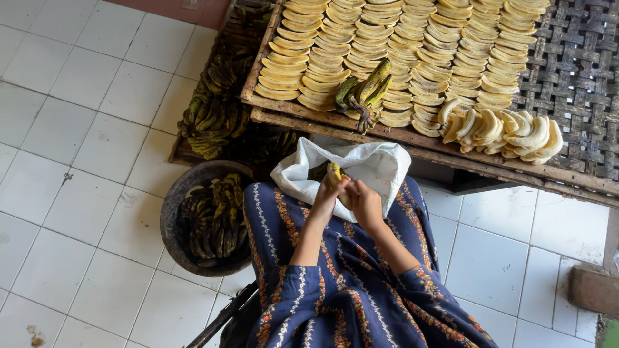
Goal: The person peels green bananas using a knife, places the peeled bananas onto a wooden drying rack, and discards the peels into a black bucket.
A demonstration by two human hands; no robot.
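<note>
Banana (334, 173) mostly hidden behind left hand (327, 196) and right hand (365, 203); fingers' grip can't be told. White bag (380, 169) interior unseen. Woven tray (580, 71) cut off at top and right edges. Dark object (222, 317) at bottom edge unidentifiable.

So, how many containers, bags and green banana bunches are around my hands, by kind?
Woven drying tray: 1
Dark round basin: 1
White bag: 1
Green banana bunch on the tray: 1
Total: 4

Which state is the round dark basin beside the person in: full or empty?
Partly filled. The round dark basin holds a heap of dark banana peels; rim and some inner wall remain visible.
</note>
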